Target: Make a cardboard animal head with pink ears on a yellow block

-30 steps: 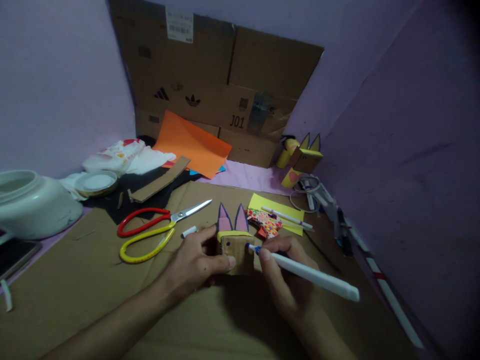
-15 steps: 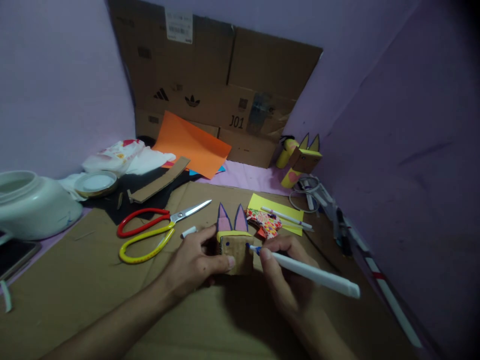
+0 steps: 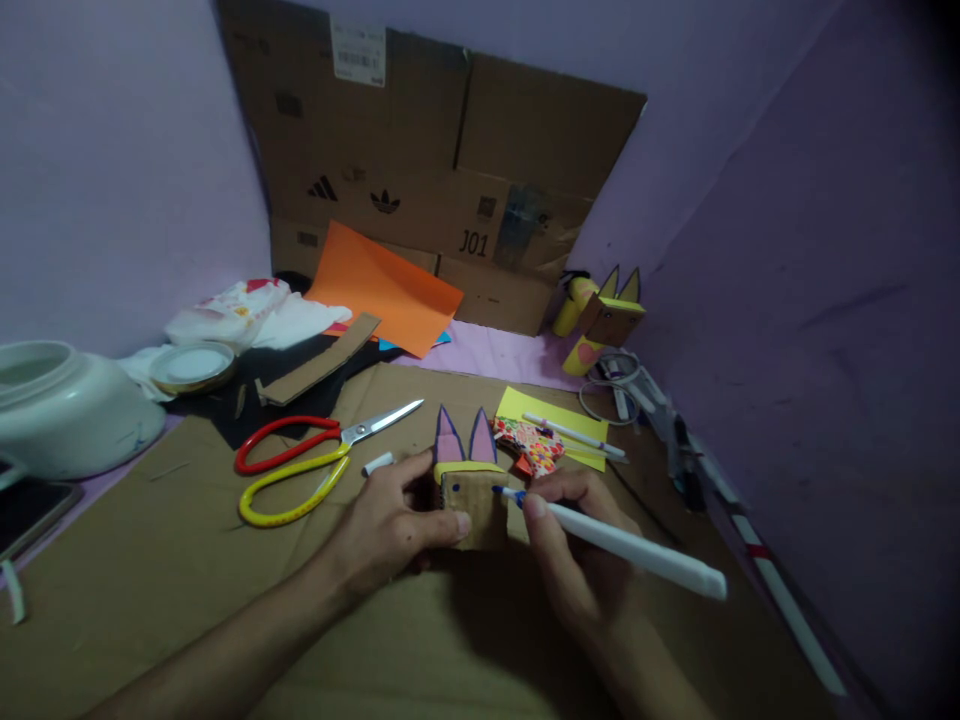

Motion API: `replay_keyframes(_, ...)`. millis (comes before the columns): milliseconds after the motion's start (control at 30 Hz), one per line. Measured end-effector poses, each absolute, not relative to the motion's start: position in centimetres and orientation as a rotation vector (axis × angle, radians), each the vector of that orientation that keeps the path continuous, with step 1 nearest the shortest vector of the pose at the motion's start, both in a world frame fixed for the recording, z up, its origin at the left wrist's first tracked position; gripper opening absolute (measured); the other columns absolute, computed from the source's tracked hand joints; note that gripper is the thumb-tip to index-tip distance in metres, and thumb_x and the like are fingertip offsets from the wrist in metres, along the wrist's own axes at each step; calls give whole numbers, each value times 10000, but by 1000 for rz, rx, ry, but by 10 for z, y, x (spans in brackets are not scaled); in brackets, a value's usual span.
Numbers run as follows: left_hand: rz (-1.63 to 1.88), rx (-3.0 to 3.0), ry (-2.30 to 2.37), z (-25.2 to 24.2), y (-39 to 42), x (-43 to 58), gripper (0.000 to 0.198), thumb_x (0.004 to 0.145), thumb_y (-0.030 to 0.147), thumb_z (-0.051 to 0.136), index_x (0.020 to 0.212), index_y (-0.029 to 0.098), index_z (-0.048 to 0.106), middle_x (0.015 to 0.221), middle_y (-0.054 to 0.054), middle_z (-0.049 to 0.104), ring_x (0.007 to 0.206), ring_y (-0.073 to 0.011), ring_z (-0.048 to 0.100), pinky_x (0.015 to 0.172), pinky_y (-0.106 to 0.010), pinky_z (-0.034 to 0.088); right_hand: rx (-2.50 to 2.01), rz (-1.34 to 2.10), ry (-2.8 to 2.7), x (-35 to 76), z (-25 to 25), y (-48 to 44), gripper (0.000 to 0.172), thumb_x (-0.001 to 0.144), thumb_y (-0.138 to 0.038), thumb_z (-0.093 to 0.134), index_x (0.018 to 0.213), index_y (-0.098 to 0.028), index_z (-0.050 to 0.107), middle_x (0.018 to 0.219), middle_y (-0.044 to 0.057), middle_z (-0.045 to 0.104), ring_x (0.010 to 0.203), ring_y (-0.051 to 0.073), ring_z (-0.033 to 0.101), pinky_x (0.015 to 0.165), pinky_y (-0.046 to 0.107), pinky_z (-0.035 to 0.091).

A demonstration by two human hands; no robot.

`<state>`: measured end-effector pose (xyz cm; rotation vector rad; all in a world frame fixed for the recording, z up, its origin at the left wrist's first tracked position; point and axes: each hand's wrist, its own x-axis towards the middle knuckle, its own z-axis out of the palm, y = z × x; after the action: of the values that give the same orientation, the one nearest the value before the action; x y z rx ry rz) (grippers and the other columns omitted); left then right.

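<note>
My left hand (image 3: 394, 522) grips a small cardboard animal head (image 3: 478, 515) by its left side, thumb across the front. Two pointed pink ears with dark outlines rise from its yellow top edge, and a dark blue eye dot shows at the left of its face. In my right hand (image 3: 581, 540) is a white marker (image 3: 630, 548), its blue tip at a second dark spot on the right of the face. The marker's cap (image 3: 377, 464) lies beside my left fingers. A floral-patterned piece (image 3: 534, 446) rests just behind my right hand.
Red-and-yellow-handled scissors (image 3: 330, 455) lie to the left. A white pot (image 3: 75, 415) stands far left. Orange paper (image 3: 386, 285) and a cardboard strip (image 3: 322, 362) are behind. Yellow paper (image 3: 506, 402) with pens and another cardboard animal (image 3: 611, 320) are at right.
The marker and my right hand have shifted very slightly to the right and down. My left hand and the cardboard head have stayed in place.
</note>
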<state>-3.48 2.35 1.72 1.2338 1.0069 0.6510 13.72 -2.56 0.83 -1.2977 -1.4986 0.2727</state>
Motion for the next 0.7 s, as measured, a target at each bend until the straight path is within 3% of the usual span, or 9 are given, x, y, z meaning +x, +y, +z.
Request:
replay_keyframes(133,639,1218,992,17,23,-35,497,638,322,701,1105,168,631,739,-10,620,565,-146,532,420,-212,393,-1296,267,-1513,137,8,-26,84,843,-214,562,760,-220,550,537,-49,531,418,107,469,424,232,342)
replay_keyframes(700,650,1222,976,17,23,-35,491,640,312,705,1105,172,630,821,-31,651,621,-161,559,432,-213,407,-1314,245,-1508,137,8,-26,105,847,-217,562,745,-217,541,514,-59,496,398,99,431,393,228,292)
